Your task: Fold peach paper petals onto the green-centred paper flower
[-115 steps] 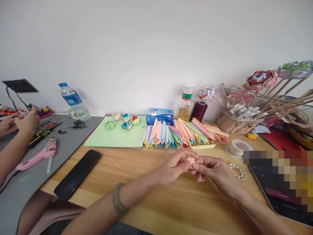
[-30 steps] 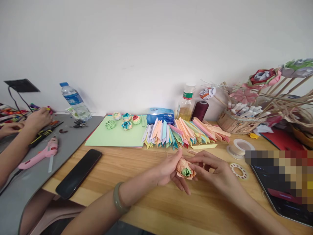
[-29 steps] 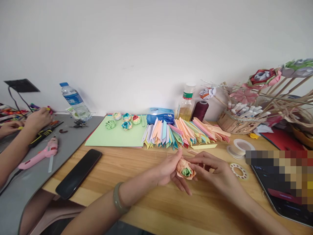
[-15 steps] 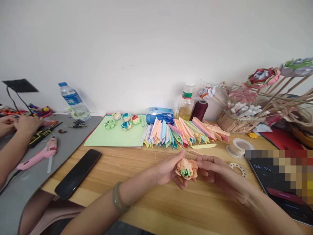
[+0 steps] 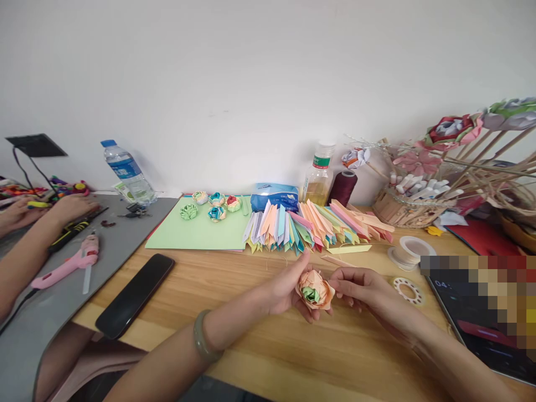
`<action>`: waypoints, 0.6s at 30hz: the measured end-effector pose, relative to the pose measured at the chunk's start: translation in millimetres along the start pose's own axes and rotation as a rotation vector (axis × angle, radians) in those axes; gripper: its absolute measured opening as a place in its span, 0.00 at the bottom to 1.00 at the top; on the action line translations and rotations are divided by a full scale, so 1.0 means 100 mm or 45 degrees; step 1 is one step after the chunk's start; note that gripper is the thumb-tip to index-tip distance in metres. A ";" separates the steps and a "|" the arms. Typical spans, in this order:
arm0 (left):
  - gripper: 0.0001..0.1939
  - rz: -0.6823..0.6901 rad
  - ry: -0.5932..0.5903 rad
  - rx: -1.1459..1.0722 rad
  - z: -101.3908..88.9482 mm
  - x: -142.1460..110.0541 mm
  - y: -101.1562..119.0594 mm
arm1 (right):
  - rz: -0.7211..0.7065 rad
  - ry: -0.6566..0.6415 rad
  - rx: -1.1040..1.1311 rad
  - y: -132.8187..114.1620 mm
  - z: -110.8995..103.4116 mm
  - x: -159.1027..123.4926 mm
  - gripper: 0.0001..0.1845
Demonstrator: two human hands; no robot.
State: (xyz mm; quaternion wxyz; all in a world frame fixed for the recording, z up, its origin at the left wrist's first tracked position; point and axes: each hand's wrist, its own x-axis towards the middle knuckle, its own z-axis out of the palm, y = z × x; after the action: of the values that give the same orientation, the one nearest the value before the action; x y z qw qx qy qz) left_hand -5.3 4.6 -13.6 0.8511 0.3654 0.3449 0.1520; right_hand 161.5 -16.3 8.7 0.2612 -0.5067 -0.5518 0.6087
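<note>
A peach paper flower (image 5: 320, 293) with a green centre rests in the cupped fingers of my left hand (image 5: 288, 290), its thumb raised beside the petals. A bangle (image 5: 204, 338) circles that wrist. My right hand (image 5: 360, 287) pinches an outer petal on the flower's right side, thumb and forefinger together. Behind both hands lies a row of folded paper strips (image 5: 280, 229) in many colours. Several small finished paper flowers (image 5: 216, 213) sit on green paper sheets (image 5: 192, 237) farther left.
A black phone (image 5: 136, 296) lies left, a tablet (image 5: 469, 312) right. Thread spools (image 5: 412, 251), a basket (image 5: 412, 209) of pens and paper flowers, and a bottle (image 5: 319, 176) stand behind. At the left, a co-worker's hands (image 5: 62, 215) work near a pink glue gun (image 5: 69, 265).
The flower has turned slightly, its green centre now facing more to the left. My right fingers have closed into a pinch on a petal. My left thumb stands a little higher.
</note>
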 end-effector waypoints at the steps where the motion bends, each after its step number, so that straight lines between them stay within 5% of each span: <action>1: 0.37 0.012 0.007 -0.020 0.00 0.00 0.00 | -0.014 0.012 0.005 0.00 0.00 0.00 0.18; 6: 0.35 -0.002 -0.014 -0.109 -0.02 -0.01 0.01 | -0.136 -0.009 -0.037 -0.01 0.00 0.02 0.19; 13: 0.38 -0.070 -0.222 -0.148 -0.05 -0.01 0.01 | -0.074 -0.106 0.136 0.05 -0.03 0.05 0.17; 18: 0.38 -0.098 -0.166 -0.177 -0.05 -0.01 0.02 | -0.209 -0.052 0.045 0.08 -0.05 0.04 0.19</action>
State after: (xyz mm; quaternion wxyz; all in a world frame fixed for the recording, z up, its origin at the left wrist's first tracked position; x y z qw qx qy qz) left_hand -9.5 7.8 -14.2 0.9003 0.3011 0.2912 0.1187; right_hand 166.4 -12.9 1.0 0.3077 -0.4425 -0.5857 0.6053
